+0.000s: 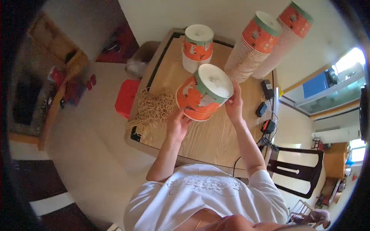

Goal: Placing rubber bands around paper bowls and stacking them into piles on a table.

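Note:
Between my hands, above the wooden table (206,148), is an upside-down orange paper bucket (196,98) with a green band and white base, tilted to the right. A second rim shows below its edge, so more than one may be nested. My left hand (179,124) grips the lower rim with its fingers curled under. My right hand (235,104) closes on the right side, its fingertips partly hidden behind the bucket. Left of the bucket lies a tangled heap of tan loops (154,107), like rubber bands or cord. Just behind stands a short stack of matching buckets (197,50).
Two tall leaning stacks of buckets, a nearer stack (252,48) and a farther stack (287,36), stand at the back right. Black adapters (267,89) and cables line the right edge. A dark chair (298,171) is at right, a red stool (126,98) at left.

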Tool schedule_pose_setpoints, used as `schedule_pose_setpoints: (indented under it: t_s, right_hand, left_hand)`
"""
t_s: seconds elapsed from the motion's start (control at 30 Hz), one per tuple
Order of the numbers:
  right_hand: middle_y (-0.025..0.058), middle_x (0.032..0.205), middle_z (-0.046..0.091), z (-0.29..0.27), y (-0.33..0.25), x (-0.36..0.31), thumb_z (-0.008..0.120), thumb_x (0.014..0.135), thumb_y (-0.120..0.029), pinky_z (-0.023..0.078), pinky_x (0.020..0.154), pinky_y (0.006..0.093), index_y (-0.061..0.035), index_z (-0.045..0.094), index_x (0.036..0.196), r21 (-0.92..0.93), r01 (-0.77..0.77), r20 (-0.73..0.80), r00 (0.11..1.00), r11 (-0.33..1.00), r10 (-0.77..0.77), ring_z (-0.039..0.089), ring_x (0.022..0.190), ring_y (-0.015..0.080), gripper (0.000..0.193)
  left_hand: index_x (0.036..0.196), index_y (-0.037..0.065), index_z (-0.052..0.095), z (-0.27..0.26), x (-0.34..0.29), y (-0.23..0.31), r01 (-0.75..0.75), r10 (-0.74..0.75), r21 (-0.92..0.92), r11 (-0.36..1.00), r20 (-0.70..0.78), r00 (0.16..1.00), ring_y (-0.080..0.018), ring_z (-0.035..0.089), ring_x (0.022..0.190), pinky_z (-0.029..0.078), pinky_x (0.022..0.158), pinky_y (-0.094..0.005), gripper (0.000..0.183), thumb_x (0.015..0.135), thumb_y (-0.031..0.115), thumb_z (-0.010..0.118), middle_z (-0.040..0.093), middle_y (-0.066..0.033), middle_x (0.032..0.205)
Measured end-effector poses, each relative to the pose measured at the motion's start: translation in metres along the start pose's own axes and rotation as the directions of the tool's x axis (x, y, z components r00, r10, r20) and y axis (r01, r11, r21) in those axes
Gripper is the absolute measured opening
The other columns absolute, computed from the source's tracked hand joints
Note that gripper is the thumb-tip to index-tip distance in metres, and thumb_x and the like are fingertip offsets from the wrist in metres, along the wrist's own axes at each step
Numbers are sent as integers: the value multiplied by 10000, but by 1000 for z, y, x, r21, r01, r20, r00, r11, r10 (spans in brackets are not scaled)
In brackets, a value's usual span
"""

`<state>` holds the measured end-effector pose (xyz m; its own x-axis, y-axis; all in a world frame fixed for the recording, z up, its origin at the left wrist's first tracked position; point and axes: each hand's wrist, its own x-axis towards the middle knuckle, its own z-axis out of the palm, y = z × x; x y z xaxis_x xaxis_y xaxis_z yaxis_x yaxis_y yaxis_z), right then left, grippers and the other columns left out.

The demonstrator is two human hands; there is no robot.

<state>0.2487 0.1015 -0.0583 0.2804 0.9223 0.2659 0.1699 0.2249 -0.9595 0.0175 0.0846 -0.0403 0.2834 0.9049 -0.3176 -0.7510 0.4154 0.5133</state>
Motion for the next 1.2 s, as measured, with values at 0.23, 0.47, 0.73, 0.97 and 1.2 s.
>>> schedule_pose_setpoints:
  t_s: [0.23, 0.47, 0.73, 0.97, 1.2]
  right_hand:
    - [111, 1219, 506, -31, -47, 82, 470, 765, 122, 383, 944, 327, -72, 436, 1252, -465, 310, 172, 951, 829, -259, 472, 1135, 214, 526]
    - [71, 1318, 401, -39, -78, 151, 375, 912, -359, 367, 939, 329, -55, 402, 1297, -245, 256, 270, 944, 935, -187, 412, 1161, 208, 491]
    - [89, 1255, 461, -9, -99, 229, 364, 915, -162, 313, 973, 319, -67, 437, 1257, -537, 428, 284, 903, 727, -322, 423, 1145, 205, 362]
    - [57, 1077, 526, -14, -83, 310, 335, 865, -84, 410, 792, 267, -98, 488, 1224, -460, 512, 324, 858, 725, -400, 503, 851, 128, 389]
    - [3, 911, 546, 4, -67, 349, 341, 764, -85, 409, 593, 223, -112, 518, 1215, -450, 152, 307, 952, 880, -7, 456, 690, 75, 485]
  left_hand:
    - [985, 128, 532, 8, 80, -28, -34, 32, 139, 990, 13, 999, -116, 557, 707, 488, 660, -259, 175, 879, 267, 539, 564, 1, 900]
    - [958, 120, 546, 74, 143, -47, -85, 75, -223, 971, -55, 996, -112, 560, 692, 497, 617, -253, 156, 888, 258, 523, 566, 2, 834]
    - [967, 57, 550, 113, 217, -59, -80, 82, -461, 884, -16, 997, -158, 592, 767, 514, 705, -275, 157, 896, 192, 518, 582, -40, 863]
    - [1028, 32, 561, 120, 238, -51, -123, 120, -380, 917, -30, 992, -171, 600, 819, 507, 732, -287, 166, 889, 115, 524, 592, -55, 918]
    - [1018, 80, 573, 13, 252, -44, -549, 730, 762, 343, 152, 667, -205, 582, 848, 491, 727, -308, 257, 776, -4, 567, 575, -69, 956]
